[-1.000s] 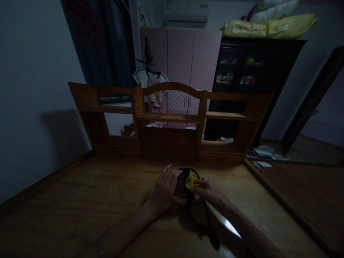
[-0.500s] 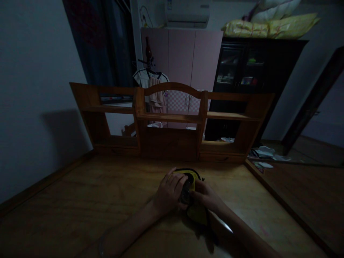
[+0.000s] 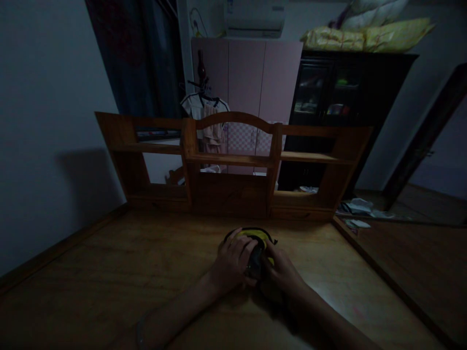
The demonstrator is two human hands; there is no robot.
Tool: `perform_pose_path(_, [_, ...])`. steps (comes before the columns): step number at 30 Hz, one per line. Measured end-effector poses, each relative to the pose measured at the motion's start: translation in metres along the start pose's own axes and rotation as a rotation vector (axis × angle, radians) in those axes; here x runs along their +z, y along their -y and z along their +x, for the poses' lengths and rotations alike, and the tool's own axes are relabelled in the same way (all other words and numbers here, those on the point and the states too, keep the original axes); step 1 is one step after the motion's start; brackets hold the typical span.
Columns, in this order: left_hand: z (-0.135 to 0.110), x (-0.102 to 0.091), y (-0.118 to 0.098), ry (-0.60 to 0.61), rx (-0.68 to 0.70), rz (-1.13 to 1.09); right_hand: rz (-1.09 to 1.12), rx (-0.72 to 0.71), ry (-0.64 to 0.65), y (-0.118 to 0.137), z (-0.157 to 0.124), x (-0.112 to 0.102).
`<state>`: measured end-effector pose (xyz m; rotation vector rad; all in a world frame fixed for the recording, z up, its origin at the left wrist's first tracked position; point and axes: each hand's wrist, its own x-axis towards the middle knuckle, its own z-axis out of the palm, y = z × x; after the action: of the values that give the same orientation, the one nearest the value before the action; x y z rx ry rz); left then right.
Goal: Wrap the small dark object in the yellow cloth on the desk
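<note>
Between my hands, over the wooden desk, is a small yellow pouch with black trim (image 3: 260, 234); its upper edge shows beyond my fingers. A dark, shiny thing (image 3: 255, 262) sits at its front, too dim to name. My left hand (image 3: 233, 260) is closed, its fingers curled over the dark thing from the left. My right hand (image 3: 283, 272) is closed too, thumb and fingers pinched at the pouch's right edge beside the dark thing. My hands and the shadow hide the lower part of the pouch.
A wooden shelf unit (image 3: 233, 159) stands along the back of the desk (image 3: 153, 253). The wall (image 3: 47, 146) borders the desk's left side, and a raised wooden edge (image 3: 386, 279) runs along its right. Pink and black cabinets stand farther off. The room is dim.
The yellow part that hung below my right hand is now out of sight, and more of the upper rim shows at left. My right hand has turned slightly; the bright streak under its forearm is gone.
</note>
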<state>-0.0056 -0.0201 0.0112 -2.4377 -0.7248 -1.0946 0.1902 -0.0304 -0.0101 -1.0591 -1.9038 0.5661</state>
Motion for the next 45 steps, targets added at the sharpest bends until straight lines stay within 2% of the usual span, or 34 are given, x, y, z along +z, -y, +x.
perform_pose_path(6, [0.000, 0.001, 0.001, -0.056, -0.059, -0.065, 0.063, 0.057, 0.067, 0.009, 0.003, -0.005])
perform_pose_path(15, [0.000, -0.001, 0.002, -0.081, -0.059, -0.103, 0.076, 0.134, 0.026, 0.011, 0.009, -0.009])
perform_pose_path(17, [-0.001, 0.000, 0.002, -0.071, -0.055, -0.106, 0.152, 0.166, 0.054, 0.012, 0.011, -0.011])
perform_pose_path(20, [-0.002, 0.001, 0.002, -0.049, -0.062, -0.117, 0.377, 0.314, 0.189, 0.017, 0.013, -0.012])
perform_pose_path(22, [-0.002, 0.001, 0.002, -0.039, -0.061, -0.122, 0.474, 0.374, 0.225, 0.023, 0.012, -0.013])
perform_pose_path(27, [-0.001, -0.001, 0.002, -0.042, -0.055, -0.128, 0.539, 0.320, 0.194, 0.028, 0.013, -0.014])
perform_pose_path(40, [0.002, -0.005, 0.001, -0.101, -0.029, -0.094, 0.445, 0.160, 0.197, 0.023, 0.013, -0.017])
perform_pose_path(45, [0.001, -0.005, 0.000, -0.081, -0.012, -0.095, 0.300, 0.152, 0.122, 0.010, 0.004, -0.012])
